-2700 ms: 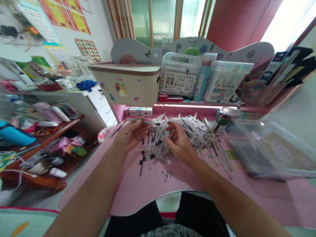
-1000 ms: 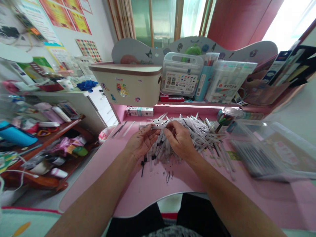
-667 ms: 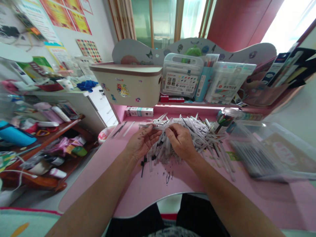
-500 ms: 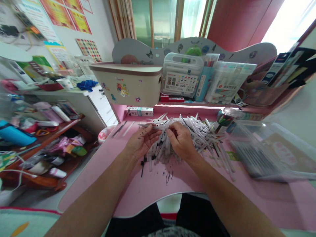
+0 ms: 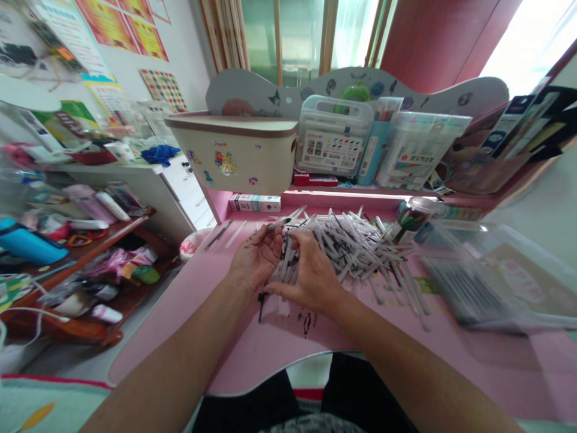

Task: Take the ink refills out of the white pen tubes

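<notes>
My left hand is palm up, closed at the thumb and fingers on a slim whitish pen tube with a dark end. My right hand is beside it, thumb and fingers spread apart, with nothing visible in its grip; its fingertips come close to my left fingers. Behind and to the right of it spreads a loose pile of whitish translucent pen tubes, some showing dark ends. A small black piece with a thin stem lies below my left hand. Dark smudges mark the pink desk.
Left of the pile lie a few separate thin sticks. A clear plastic box holding dark rods is at right, near a jar of pens. On the shelf stand a beige bin and a marker case.
My right hand has come down and left, opening its thumb away from the fingers. The tube in my left hand now points to the right, with its dark end showing.
</notes>
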Available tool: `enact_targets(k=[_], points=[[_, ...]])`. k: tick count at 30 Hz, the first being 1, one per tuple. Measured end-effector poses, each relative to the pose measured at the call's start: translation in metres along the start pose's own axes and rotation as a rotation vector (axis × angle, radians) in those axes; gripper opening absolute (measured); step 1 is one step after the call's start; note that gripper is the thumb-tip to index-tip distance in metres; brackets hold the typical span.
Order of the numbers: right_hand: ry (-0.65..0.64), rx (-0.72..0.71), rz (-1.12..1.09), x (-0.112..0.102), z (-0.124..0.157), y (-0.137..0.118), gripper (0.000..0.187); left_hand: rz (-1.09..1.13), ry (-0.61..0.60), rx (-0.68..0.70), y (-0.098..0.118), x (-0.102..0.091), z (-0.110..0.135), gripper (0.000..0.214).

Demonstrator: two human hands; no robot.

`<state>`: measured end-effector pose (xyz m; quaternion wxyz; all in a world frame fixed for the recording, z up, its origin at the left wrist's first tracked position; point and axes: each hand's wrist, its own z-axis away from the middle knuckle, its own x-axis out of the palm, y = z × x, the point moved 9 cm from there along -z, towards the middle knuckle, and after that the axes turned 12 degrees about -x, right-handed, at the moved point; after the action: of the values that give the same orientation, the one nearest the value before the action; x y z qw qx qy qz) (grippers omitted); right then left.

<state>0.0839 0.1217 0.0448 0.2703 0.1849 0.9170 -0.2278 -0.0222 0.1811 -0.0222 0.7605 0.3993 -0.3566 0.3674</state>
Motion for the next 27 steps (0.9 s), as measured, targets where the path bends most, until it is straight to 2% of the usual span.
enact_targets(k=[2, 4, 11, 15, 18, 21, 24, 27], points=[[0.006, -0.171, 0.048, 0.008, 0.001, -0.019, 0.08, 0.004, 0.015, -0.007, -0.003, -0.002, -0.001, 0.035], [-0.012, -0.238, 0.072, 0.016, 0.002, -0.026, 0.076, -0.017, 0.037, -0.027, -0.008, -0.005, -0.001, 0.035], [-0.213, -0.232, 0.037, 0.033, 0.001, -0.017, 0.044, -0.105, 0.075, -0.021, -0.021, -0.009, 0.001, 0.028], [-0.275, -0.322, -0.017, 0.036, -0.001, -0.021, 0.042, -0.128, 0.096, -0.078, -0.029, -0.012, 0.001, 0.031], [-0.333, -0.323, -0.05, 0.038, -0.001, -0.02, 0.041, -0.139, 0.115, -0.095, -0.03, -0.015, -0.001, 0.033], [-0.339, -0.309, -0.077, 0.036, -0.003, -0.02, 0.031, -0.141, 0.135, -0.097, -0.028, -0.017, -0.003, 0.033], [-0.292, -0.297, -0.099, 0.03, -0.005, -0.021, 0.018, -0.115, 0.114, -0.099, -0.024, -0.015, -0.005, 0.032], [-0.268, -0.289, -0.125, 0.027, -0.006, -0.024, 0.024, -0.074, 0.087, -0.098, -0.021, -0.013, -0.004, 0.028]])
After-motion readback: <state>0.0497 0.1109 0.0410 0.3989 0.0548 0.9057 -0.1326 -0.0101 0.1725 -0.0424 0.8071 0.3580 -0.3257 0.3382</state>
